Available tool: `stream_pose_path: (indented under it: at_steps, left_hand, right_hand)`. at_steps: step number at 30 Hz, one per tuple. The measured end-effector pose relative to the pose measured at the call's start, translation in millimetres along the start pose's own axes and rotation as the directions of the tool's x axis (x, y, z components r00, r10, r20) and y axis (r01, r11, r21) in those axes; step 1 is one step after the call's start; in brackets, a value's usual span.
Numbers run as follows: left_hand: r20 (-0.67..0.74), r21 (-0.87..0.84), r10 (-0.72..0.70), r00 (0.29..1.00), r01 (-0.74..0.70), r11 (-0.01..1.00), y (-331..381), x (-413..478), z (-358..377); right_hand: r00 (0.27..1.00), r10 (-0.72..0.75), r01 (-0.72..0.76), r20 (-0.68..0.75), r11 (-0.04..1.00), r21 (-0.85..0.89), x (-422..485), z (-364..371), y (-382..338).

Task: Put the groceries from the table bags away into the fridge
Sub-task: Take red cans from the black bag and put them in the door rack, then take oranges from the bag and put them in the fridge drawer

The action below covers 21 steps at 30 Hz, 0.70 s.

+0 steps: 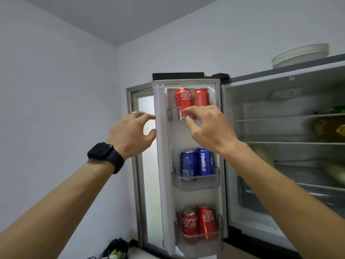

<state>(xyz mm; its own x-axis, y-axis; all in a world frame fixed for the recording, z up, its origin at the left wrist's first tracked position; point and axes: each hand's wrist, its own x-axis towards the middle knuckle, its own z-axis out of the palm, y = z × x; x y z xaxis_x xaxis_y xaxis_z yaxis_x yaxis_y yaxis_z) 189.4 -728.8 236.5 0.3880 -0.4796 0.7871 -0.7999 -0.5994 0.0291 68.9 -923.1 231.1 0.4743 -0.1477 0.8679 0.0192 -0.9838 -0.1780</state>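
Fridge interior (280, 109) cut off at the right edge, shelf contents (328, 126) there blurred past our naming, right hand (209, 128) hiding the top red cans' (183, 99) bases, plant (116, 254) clipped at the bottom edge, we cannot read small can print

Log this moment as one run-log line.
left hand: open, at fridge door edge | right hand: open, at top door shelf by red cola cans | Pepsi cans: middle shelf
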Motion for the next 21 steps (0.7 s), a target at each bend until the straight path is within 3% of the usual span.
stream_pose_path:
  at_steps: [4, 10, 16, 21]
  left_hand:
    - [0.033, 0.041, -0.079, 0.996, 0.078, 0.996, -48.9, -104.0, -15.6]
    - [0.158, 0.175, -0.298, 0.941, 0.271, 0.947, -131.8, -272.8, -39.0]
    - [0.248, 0.287, -0.559, 0.791, 0.491, 0.822, -185.7, -432.6, -73.1]
    - [0.299, 0.346, -0.738, 0.604, 0.653, 0.674, -209.1, -544.6, -92.8]
  right_hand:
    - [0.999, -0.035, 0.034, 0.014, 0.993, 0.117, -74.9, 33.8, -63.8]
    - [0.97, -0.077, 0.013, 0.232, 0.965, 0.263, -202.4, 112.8, -168.3]
    - [0.9, -0.153, -0.05, 0.409, 0.894, 0.446, -308.1, 187.2, -271.1]
    - [0.786, -0.247, -0.115, 0.567, 0.842, 0.527, -378.4, 234.7, -347.9]
